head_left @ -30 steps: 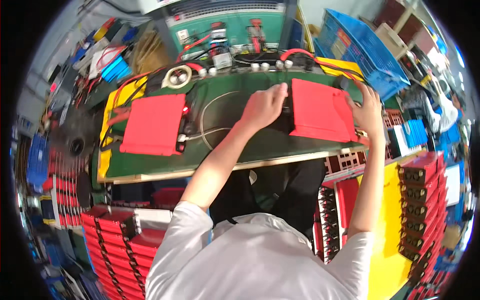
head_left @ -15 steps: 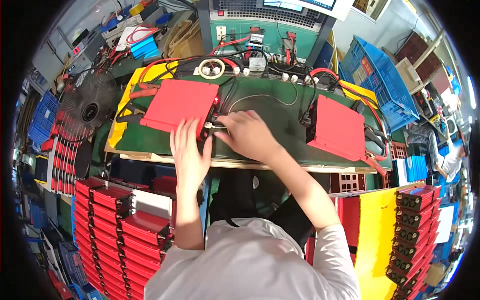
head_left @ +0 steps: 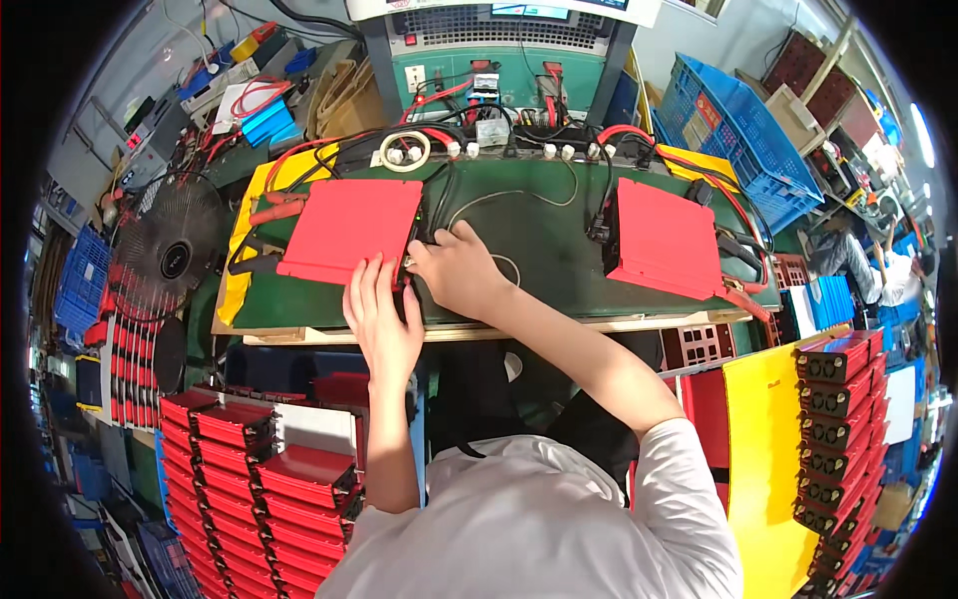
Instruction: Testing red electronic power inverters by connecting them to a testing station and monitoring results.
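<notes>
A flat red metal box (head_left: 354, 230) lies at the left of the green work mat. Across its near right corner my left hand (head_left: 387, 324) rests, fingers stretched and thumb apart. My right hand (head_left: 461, 275) is closed in a pinch at the box's right end, on a small white connector (head_left: 409, 262). A thin pale cable (head_left: 509, 268) shows beyond that hand. Dark cords (head_left: 439, 195) run down to the same end of the box. Red clamps (head_left: 277, 208) and black clamps (head_left: 254, 264) sit at its left end. My fingers partly hide the connector.
A second red box (head_left: 664, 240) with cables lies at the right of the mat. Stacked red boxes stand left (head_left: 244, 479) and right (head_left: 833, 429) below the bench's wooden edge (head_left: 539, 326). A fan (head_left: 175, 255) is at left, a blue crate (head_left: 738, 145) at back right. Another person is far right.
My right hand has moved slightly left and closer to the box's right end with the connector. My left hand stays on the corner. The whole view has shifted a little.
</notes>
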`<state>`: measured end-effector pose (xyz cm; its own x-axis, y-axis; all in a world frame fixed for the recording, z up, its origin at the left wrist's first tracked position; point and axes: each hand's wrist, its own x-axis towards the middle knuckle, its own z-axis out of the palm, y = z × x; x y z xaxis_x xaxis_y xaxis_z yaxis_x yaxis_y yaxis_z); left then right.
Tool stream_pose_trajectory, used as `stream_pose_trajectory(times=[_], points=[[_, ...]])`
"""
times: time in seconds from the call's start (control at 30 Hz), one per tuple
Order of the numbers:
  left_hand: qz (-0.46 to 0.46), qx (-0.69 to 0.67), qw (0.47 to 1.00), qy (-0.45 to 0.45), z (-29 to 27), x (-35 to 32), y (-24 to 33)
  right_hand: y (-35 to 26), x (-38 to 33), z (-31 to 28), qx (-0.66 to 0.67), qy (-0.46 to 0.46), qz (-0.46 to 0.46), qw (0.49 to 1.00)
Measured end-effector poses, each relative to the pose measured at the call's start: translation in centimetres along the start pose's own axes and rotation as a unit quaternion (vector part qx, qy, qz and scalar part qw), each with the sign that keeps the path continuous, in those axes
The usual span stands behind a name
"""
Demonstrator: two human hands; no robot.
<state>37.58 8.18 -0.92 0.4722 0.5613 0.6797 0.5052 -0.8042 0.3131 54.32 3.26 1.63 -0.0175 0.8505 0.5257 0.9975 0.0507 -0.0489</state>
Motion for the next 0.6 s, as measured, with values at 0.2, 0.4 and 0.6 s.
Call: stream_pose_trajectory(times=[0.2,0.4,0.6], points=[[-0.004,0.006,1.000,-0.012,-0.3,0.0,-0.1,0.3,-0.2,-0.4,-0.018,-0.044,-0.011,0.999],[0.005,0.003,1.000,-0.016,-0.2,0.3,0.1,1.3,-0.3,0.1,-0.027,0.027,-0.048,0.998],[-0.019,-0.006,1.000,0.009,0.7,-0.1,0.4,0.1,0.3,0.7,-0.007,0.036,-0.024,0.999]])
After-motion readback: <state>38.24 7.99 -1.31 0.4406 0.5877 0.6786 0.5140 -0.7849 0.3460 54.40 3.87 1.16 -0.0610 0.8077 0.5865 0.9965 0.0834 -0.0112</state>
